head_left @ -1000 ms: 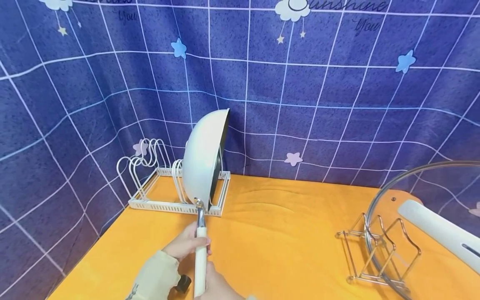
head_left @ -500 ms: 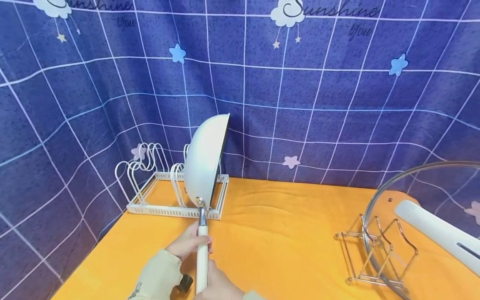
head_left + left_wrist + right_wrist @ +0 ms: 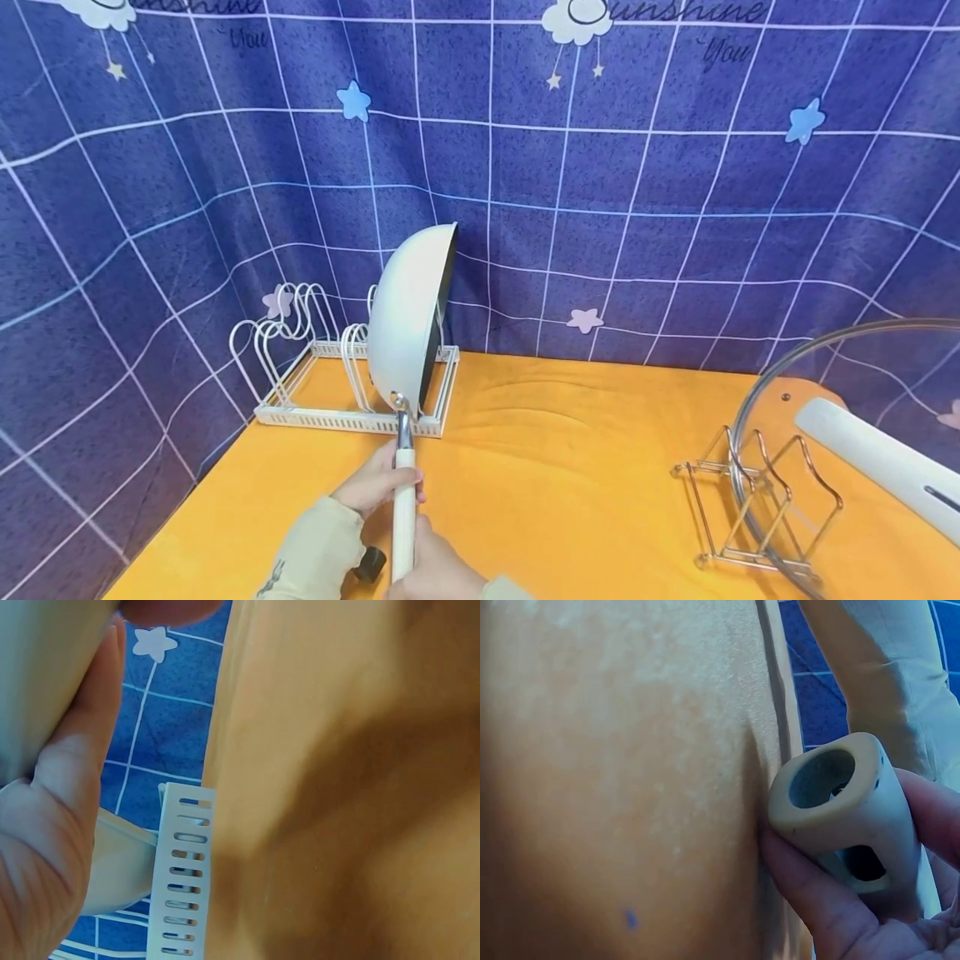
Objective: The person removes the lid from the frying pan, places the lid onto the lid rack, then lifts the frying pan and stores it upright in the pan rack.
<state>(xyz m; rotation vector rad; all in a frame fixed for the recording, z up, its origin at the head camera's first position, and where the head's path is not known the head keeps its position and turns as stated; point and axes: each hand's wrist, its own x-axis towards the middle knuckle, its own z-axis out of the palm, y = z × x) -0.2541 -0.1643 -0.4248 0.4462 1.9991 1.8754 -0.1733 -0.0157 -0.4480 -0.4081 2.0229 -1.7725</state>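
A white wok with a dark inside stands on edge in the right-hand part of a white rack, its open side turned right. Its white handle points back toward the person. My left hand grips the handle close to the metal neck, thumb across the top. Farther back, my right hand holds the handle's end. In the right wrist view, that hand's thumb and fingers pinch the handle end, which has a hanging hole. The slotted rack rail shows beyond my left hand in the left wrist view.
White wire loops rise from the rack's left side. At right, a glass lid with a white handle leans in a metal wire rack. A blue checked curtain hangs behind the orange tabletop.
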